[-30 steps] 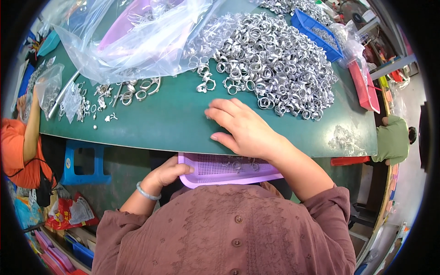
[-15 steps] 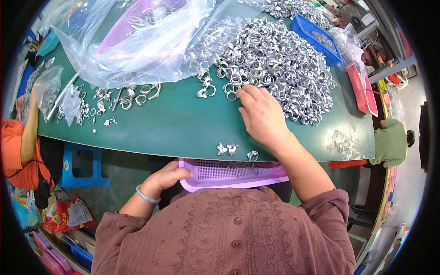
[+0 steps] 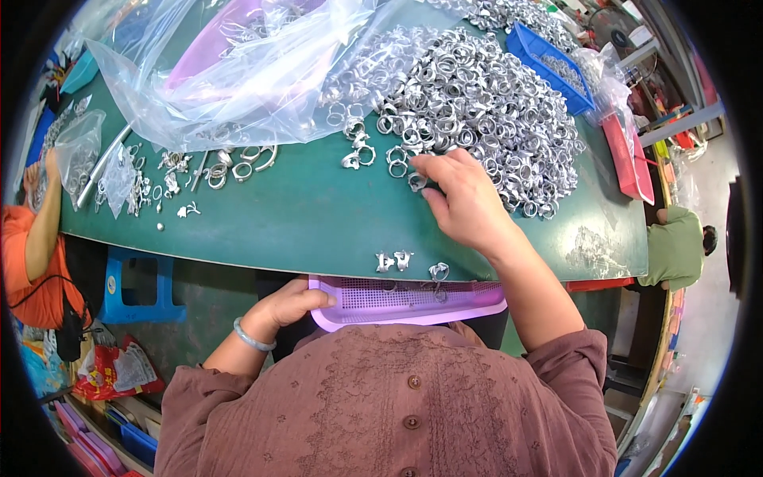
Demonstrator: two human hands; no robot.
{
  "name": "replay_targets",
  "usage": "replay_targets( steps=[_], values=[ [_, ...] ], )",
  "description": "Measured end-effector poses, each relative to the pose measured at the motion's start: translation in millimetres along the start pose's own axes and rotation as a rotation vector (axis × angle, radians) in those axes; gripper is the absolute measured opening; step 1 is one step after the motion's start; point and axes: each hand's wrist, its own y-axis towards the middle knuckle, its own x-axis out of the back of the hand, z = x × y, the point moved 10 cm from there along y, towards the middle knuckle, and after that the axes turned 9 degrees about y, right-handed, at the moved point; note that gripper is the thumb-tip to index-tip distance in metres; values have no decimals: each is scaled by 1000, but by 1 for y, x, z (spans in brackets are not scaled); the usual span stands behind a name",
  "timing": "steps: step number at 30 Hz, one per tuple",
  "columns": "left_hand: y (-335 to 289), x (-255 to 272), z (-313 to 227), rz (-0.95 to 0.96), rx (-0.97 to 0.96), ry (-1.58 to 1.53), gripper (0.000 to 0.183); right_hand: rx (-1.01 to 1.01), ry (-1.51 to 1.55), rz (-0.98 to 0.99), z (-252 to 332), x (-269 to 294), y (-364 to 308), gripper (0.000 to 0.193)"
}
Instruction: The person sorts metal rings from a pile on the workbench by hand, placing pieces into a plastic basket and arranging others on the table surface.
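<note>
My left hand (image 3: 296, 306) is closed on the left end of a purple perforated plastic basket (image 3: 338, 318), thumb over its rim; the basket sits at my lap, partly beneath the table edge. My right hand (image 3: 469, 203) is at the near left side of a big heap of silver-coloured metal rings (image 3: 485, 103). A single ring (image 3: 416, 182) is between its thumb and fingertips, at the tabletop. Just left of it lies another ring (image 3: 396, 162). Near the table edge are two ornate rings (image 3: 394, 261) and a further ring (image 3: 439, 272). A few rings show inside the basket.
Clear plastic sheeting (image 3: 230, 95) covers a pink basket and part of the heap on the green table (image 3: 302, 215). A blue tray (image 3: 584, 99) and a red tray (image 3: 628, 171) stand right. Co-workers sit left and right; a blue stool (image 3: 171, 298) is at left.
My right hand has shifted slightly right and toward me, and a ring now shows at its fingertips. My left hand stays on the basket.
</note>
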Motion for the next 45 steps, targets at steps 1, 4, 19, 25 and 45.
replay_targets(
  steps=[1,4,19,25,45],
  values=[
    [0,0,-1,1,-5,-8,56,0,0,1,1,0,-1,31],
    [1,1,2,1,5,-13,57,-59,153,48,-2,1,-4,32],
    [-1,1,2,3,27,4,56,-100,74,78,-1,-13,-2,32],
    [1,2,5,2,26,2,55,-55,-120,136,9,-22,2,30],
    [4,1,8,29,-37,-39,46,33,-330,-84,-1,8,20,20]
  ],
)
